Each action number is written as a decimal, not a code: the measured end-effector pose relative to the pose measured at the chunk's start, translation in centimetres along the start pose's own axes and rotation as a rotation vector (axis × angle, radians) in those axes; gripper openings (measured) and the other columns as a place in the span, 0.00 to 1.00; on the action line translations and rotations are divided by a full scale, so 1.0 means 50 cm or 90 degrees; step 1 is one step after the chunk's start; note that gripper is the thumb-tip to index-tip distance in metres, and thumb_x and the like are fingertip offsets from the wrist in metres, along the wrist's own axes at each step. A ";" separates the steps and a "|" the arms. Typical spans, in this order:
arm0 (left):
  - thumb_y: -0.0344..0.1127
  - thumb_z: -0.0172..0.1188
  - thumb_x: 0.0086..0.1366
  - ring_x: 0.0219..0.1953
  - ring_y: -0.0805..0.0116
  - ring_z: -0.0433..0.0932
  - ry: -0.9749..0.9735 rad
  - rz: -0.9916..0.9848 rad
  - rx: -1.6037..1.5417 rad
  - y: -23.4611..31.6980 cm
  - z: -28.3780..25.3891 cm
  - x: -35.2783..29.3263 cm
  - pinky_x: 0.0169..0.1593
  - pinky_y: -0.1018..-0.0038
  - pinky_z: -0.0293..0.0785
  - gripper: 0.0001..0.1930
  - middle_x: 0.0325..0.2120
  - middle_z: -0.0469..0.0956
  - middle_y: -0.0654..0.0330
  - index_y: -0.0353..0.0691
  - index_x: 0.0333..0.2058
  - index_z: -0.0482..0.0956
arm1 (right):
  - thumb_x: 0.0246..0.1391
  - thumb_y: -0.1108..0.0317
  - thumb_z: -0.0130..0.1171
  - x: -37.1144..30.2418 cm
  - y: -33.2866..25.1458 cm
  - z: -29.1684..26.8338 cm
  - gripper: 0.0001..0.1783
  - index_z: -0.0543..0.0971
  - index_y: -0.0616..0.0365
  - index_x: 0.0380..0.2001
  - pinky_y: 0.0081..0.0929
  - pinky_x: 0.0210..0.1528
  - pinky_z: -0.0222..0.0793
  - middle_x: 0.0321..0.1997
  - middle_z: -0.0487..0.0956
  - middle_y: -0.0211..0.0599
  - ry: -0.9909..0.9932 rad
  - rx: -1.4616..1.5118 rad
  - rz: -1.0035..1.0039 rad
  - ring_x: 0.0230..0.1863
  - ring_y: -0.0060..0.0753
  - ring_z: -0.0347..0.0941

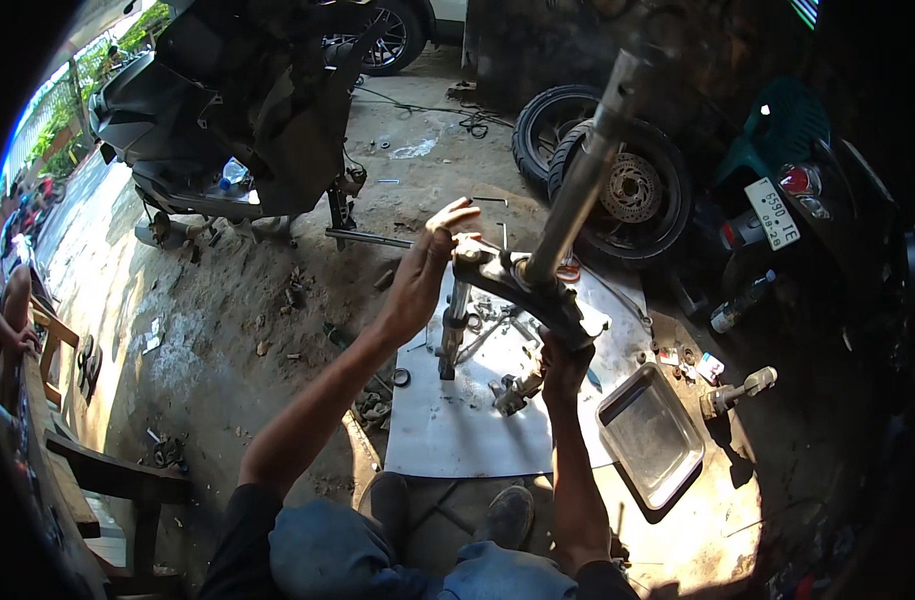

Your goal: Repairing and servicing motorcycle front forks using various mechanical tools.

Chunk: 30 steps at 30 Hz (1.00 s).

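A motorcycle steering stem (578, 205), a long metal tube rising from a dark fork clamp (513, 283), is held up in front of me, tilted toward the upper right. My right hand (566, 370) is closed around the clamp's right end from below. At the clamp's left end, my left hand (423, 280) has its fingers stretched out, and its palm side appears to touch the metal. Under the clamp lies a white sheet (428, 440) bearing several small metal parts, including a metal fitting (518, 390). A shorter metal piece (450, 345) shows below the left end; whether it is attached I cannot tell.
A metal tray (628, 435) lies right of the sheet, with a metal part (740, 392) standing beyond it. Two wheels (668, 200) lean at the back right, near a plastic bottle (743, 302). A partly stripped scooter (228, 110) stands back left; a wooden bench (68, 480) is at left.
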<state>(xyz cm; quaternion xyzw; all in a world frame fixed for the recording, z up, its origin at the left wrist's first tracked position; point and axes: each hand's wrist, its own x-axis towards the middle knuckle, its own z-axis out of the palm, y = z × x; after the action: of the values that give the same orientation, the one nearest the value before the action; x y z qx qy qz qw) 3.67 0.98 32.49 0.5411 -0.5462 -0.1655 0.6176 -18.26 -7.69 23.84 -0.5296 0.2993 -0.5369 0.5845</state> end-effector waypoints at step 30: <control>0.52 0.43 0.78 0.16 0.87 0.64 0.289 -0.118 -0.235 -0.017 0.043 -0.058 0.18 0.85 0.57 0.23 0.30 0.75 0.65 0.40 0.54 0.76 | 0.45 0.55 0.78 0.099 -0.332 0.012 0.54 0.62 0.61 0.70 0.33 0.69 0.58 0.65 0.71 0.44 -0.318 -0.527 -0.076 0.66 0.38 0.67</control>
<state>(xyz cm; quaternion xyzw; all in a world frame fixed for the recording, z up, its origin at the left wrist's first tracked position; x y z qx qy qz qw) 1.15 1.91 29.93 0.4905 -0.3033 -0.1924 0.7940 -21.64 -9.90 40.69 -0.8467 0.3070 -0.2618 0.3468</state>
